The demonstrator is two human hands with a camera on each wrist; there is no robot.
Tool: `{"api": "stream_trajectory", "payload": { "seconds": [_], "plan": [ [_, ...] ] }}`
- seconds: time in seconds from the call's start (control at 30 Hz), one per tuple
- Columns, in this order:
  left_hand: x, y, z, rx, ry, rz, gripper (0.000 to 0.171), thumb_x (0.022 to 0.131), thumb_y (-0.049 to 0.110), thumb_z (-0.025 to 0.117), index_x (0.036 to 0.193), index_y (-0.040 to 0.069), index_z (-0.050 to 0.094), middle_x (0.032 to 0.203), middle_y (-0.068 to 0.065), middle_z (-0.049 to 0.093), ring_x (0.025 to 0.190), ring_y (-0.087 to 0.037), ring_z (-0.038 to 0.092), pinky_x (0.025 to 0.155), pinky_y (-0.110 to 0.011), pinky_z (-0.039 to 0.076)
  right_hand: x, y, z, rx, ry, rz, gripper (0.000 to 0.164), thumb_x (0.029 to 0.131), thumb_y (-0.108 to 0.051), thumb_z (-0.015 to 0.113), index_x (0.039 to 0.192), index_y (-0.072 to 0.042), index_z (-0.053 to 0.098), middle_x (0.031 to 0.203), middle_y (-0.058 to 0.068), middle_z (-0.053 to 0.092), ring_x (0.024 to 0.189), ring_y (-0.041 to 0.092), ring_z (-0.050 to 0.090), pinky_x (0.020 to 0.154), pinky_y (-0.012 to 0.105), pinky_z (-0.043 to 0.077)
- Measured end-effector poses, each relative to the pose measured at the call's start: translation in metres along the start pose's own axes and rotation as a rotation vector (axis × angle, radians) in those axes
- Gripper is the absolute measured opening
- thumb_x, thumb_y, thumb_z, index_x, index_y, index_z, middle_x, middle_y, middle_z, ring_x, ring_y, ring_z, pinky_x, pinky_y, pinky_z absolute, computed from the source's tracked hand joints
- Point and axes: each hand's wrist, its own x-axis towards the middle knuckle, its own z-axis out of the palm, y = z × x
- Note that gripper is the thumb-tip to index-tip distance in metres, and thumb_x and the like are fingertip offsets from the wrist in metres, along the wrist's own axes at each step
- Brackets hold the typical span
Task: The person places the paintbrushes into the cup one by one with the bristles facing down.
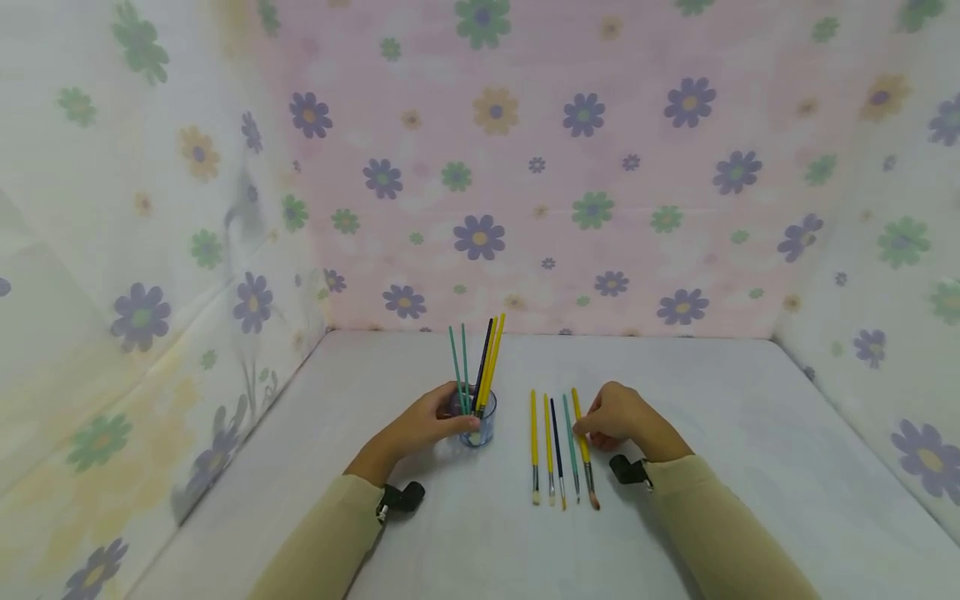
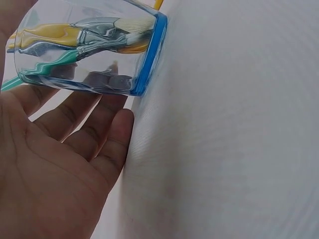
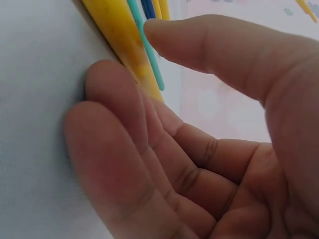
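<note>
A clear glass with a blue base (image 2: 152, 55) stands on the table, with several paintbrushes (image 1: 491, 358) leaning in it, bristles down. My left hand (image 1: 427, 423) grips the glass, thumb across the near side and fingers round the far side. To its right lies a row of paintbrushes (image 1: 535, 433) with yellow, dark and teal handles, bristles toward me. My right hand (image 1: 622, 421) is at the rightmost yellow paintbrush (image 1: 587, 467), thumb on its left side and curled fingers on its right, pinching the handle. In the right wrist view, fingers hide part of that yellow handle (image 3: 112, 25).
The white table (image 1: 675, 542) carries the glass and the row of brushes. Flowered cloth (image 1: 525, 208) hangs behind it and along both sides. A small black device (image 1: 405, 497) is strapped at each wrist, below the sleeves.
</note>
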Motion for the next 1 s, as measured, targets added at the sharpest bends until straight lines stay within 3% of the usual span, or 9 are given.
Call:
{"api": "stream_trajectory", "payload": {
  "seconds": [0.67,1.0],
  "plan": [
    [-0.0008,-0.0002,-0.0005,0.014,-0.004,0.011,0.057,0.093,0.044,0.077,0.141,0.022,0.054,0.125,0.0,0.067,0.118,-0.019,0.064,0.109,-0.047,0.05,0.0018,0.0015,-0.0019,0.012,-0.005,0.025,0.019,0.084,-0.019,0.079,0.088,-0.003,0.07,0.074,0.009,0.073,0.063,0.018,0.069,0.058,0.029,0.059],
    [-0.0014,0.0033,-0.001,0.016,-0.004,-0.005,0.061,0.092,0.049,0.077,0.141,0.023,0.053,0.128,0.001,0.067,0.122,-0.019,0.063,0.111,-0.051,0.048,0.0053,0.0063,-0.0053,0.097,-0.01,0.021,0.025,0.086,-0.025,0.078,0.093,-0.003,0.069,0.075,0.009,0.072,0.062,0.018,0.067,0.059,0.031,0.059]
  ]
}}
